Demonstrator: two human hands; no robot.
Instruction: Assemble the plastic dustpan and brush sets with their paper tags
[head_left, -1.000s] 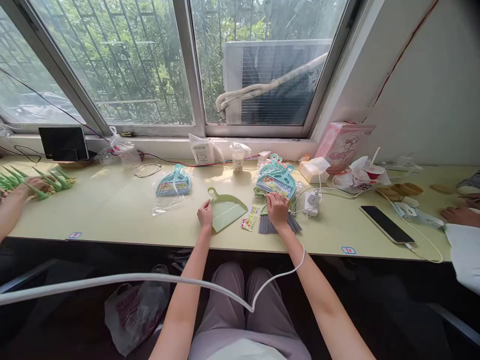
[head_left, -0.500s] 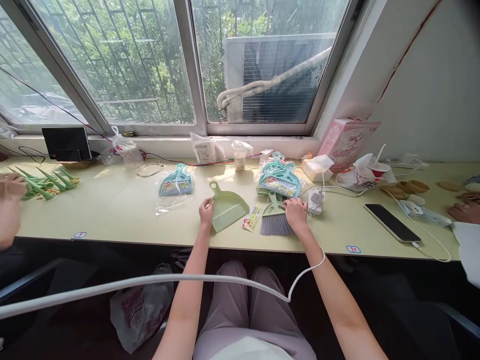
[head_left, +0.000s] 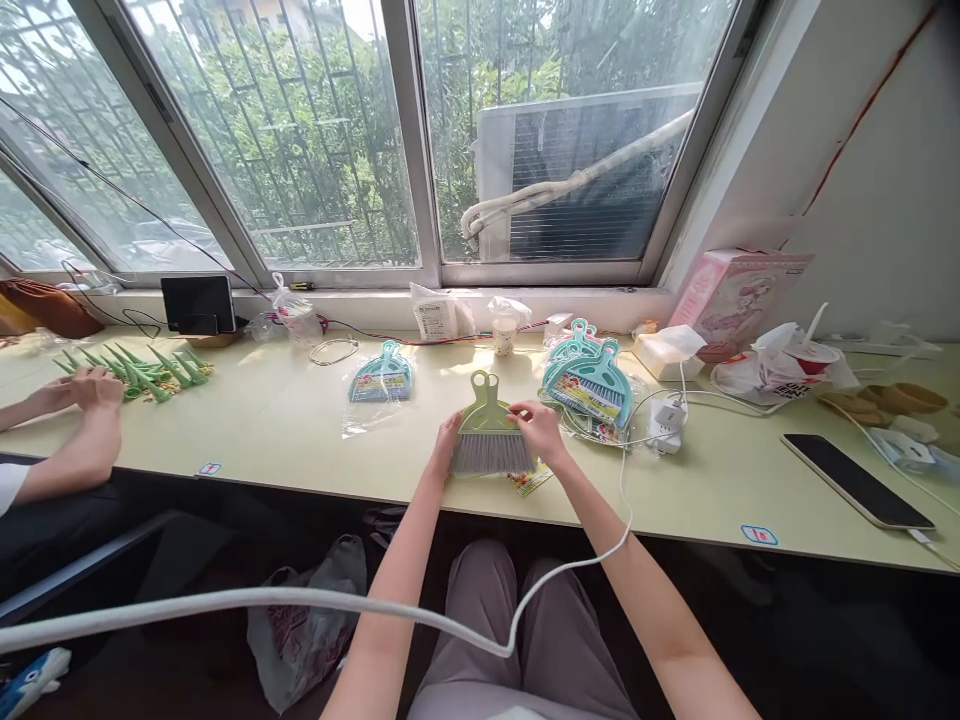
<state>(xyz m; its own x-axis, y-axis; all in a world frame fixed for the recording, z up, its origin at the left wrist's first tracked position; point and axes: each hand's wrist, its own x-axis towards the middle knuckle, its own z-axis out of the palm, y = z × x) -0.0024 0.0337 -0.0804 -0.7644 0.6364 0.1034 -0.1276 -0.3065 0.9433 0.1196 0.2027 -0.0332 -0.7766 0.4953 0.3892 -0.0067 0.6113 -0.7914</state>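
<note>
A green dustpan (head_left: 468, 416) lies on the table in front of me, mostly covered by a small green hand brush (head_left: 491, 454) with grey bristles. My left hand (head_left: 445, 444) is closed on the dustpan's left edge. With the fingers of my right hand (head_left: 538, 431) I pinch the right side of the brush, keeping it flat over the pan. Part of a colourful label card (head_left: 531, 478) shows below my right hand. Right of it are packaged teal dustpan-and-brush sets (head_left: 592, 385), stacked. Another packaged set (head_left: 382, 374) lies to the left.
A white cable (head_left: 420, 618) hangs across my forearms. A power adapter (head_left: 664, 424) and a phone (head_left: 855, 482) lie to the right. A tissue pack (head_left: 667, 352) stands behind. At far left, another person's hands (head_left: 94, 388) handle green cone-shaped pieces (head_left: 161, 375).
The brush has moved left from beside the label card onto the dustpan, carried by my right hand. My left hand still grips the pan. The view has shifted left.
</note>
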